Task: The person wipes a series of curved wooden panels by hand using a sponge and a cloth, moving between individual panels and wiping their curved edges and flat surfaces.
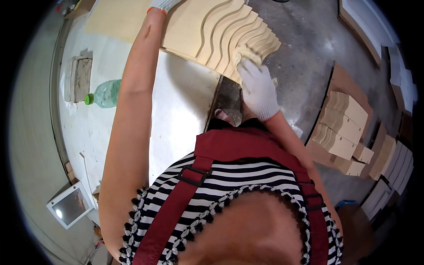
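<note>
A pale wooden panel (207,26) with stepped wavy ridges lies on a white worktable (181,106), its corner jutting over the table's right edge. My right hand (258,88), in a white knit glove, presses a small tan pad (247,54) against the ridged corner. My left hand (162,4), also in a white glove, rests on the flat part of the panel at the top edge of the picture; only its wrist end shows.
A green plastic bottle (105,93) lies on its side on the table to the left, beside a flat grey block (78,78). A white-framed tablet (70,205) sits at the lower left. Stacks of similar wooden pieces (344,128) stand on the concrete floor to the right.
</note>
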Demonstrator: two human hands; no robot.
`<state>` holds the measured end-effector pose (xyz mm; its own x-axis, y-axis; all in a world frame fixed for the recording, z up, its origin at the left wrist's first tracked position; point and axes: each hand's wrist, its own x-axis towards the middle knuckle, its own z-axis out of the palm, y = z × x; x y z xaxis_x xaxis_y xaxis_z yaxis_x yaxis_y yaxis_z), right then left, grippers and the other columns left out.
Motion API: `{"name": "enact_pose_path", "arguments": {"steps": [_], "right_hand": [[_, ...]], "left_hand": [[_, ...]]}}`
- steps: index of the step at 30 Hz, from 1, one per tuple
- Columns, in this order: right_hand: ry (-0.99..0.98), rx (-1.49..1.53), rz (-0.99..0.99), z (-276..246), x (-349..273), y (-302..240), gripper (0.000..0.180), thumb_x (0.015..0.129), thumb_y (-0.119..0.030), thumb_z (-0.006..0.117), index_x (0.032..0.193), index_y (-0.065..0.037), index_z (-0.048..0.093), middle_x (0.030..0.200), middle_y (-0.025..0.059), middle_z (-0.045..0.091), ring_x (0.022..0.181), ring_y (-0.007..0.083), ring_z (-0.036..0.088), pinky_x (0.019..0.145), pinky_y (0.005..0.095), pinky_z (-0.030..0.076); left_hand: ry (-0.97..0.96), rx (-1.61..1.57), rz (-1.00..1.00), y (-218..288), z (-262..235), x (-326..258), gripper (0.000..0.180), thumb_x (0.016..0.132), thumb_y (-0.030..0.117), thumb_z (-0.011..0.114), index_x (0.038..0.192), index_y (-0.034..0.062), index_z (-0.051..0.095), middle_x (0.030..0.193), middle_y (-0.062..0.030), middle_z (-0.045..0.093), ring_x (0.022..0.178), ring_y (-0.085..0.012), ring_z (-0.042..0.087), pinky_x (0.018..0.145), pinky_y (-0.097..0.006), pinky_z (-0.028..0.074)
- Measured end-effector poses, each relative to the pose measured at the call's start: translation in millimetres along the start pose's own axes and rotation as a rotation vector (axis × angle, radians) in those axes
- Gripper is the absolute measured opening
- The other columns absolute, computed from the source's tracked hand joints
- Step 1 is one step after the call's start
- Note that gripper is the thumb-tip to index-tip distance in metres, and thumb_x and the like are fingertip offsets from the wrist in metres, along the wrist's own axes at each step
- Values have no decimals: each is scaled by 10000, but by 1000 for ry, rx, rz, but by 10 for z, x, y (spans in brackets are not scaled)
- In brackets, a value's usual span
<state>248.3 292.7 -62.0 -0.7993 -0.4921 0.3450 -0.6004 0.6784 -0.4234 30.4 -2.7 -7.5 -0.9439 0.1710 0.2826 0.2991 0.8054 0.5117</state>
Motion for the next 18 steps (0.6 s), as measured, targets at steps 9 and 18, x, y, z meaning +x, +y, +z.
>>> {"name": "enact_pose_path", "arguments": {"steps": [9,18], "right_hand": [[-99,559,86,-444,-432,70,306,836,-34,605,1115,-66,723,1147,134,705,981,307,653,862,365,516],[262,-244,267,326,695,917,405,875,-99,626,1273,-26,626,1293,168,636,1063,358,641,934,446,516]], "left_hand": [[49,14,-3,-62,-71,-78,285,881,252,659,961,7,779,915,-162,754,856,-259,712,815,-376,552],[-13,-22,-79,98,-70,-50,308,892,275,659,1004,11,771,959,-172,756,905,-270,717,846,-375,549]]}}
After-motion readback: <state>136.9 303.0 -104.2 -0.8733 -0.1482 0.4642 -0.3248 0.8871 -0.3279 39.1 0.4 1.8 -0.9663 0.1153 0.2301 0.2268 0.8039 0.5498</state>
